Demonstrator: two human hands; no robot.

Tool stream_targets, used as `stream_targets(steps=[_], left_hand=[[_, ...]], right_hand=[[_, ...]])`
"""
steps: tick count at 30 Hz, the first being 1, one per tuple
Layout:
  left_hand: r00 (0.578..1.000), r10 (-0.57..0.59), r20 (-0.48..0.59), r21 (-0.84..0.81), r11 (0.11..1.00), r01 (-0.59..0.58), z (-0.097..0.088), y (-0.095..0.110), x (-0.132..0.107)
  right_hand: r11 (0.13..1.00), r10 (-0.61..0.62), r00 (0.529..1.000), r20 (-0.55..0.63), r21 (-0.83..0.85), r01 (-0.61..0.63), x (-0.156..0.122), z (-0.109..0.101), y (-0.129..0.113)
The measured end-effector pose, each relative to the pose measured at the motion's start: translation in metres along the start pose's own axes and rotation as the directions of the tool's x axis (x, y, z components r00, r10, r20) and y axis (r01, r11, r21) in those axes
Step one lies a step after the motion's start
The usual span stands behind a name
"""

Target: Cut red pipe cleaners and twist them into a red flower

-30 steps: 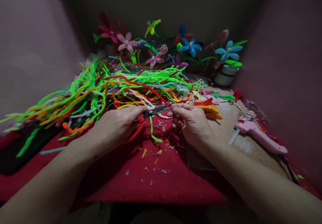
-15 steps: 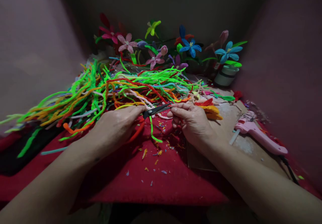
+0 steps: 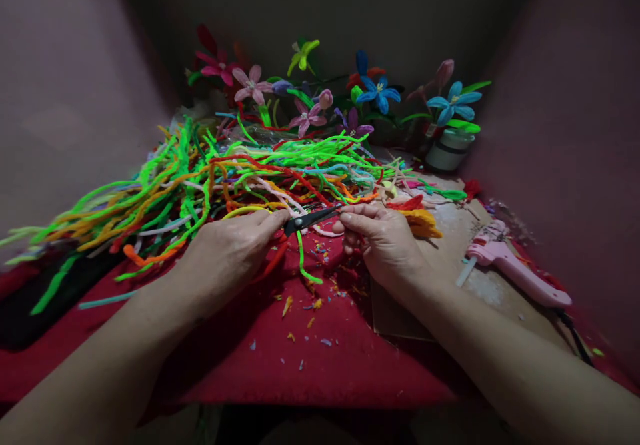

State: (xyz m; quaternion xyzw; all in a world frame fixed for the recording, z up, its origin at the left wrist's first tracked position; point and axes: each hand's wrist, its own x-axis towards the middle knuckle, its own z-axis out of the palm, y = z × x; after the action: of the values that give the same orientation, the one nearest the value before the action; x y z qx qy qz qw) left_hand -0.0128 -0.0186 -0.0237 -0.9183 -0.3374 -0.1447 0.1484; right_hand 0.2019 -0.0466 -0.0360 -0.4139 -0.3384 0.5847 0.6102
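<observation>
My left hand (image 3: 235,241) is closed around the red handle of a pair of scissors (image 3: 313,219). The dark blades point right, nearly together, and their tips reach my right fingers. My right hand (image 3: 377,235) is closed in a pinch at those tips; whatever sits between the fingers is too small and dark to make out. Below the blades a short green pipe cleaner (image 3: 302,258) lies on the red cloth (image 3: 300,381). Just beyond both hands spreads a tangled pile of coloured pipe cleaners (image 3: 290,165).
Right of my right hand are yellow-orange fuzzy petals (image 3: 423,223) on a cardboard sheet (image 3: 445,251). A pink glue gun (image 3: 520,268) lies farther right. Pipe-cleaner flowers (image 3: 380,95) and a small jar (image 3: 450,150) stand at the back. Coloured fuzz clippings (image 3: 287,306) dot the cloth.
The scissor blades have drawn closer together. Both hands stay in nearly the same place, the left shifting only slightly.
</observation>
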Motion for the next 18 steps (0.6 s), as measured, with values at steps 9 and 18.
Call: stream_targets(steps=[9,18], left_hand=[[1.0,0.003,0.028,-0.105,0.994,0.0,0.006,-0.004,-0.003],[0.991,-0.028,0.132,-0.22,0.974,0.057,0.015,-0.003,0.0]], right_hand=[[1.0,0.007,1.0,-0.002,-0.004,-0.007,0.0,0.001,0.001],[0.999,0.035,0.999,-0.016,-0.022,-0.035,0.0,0.001,0.003]])
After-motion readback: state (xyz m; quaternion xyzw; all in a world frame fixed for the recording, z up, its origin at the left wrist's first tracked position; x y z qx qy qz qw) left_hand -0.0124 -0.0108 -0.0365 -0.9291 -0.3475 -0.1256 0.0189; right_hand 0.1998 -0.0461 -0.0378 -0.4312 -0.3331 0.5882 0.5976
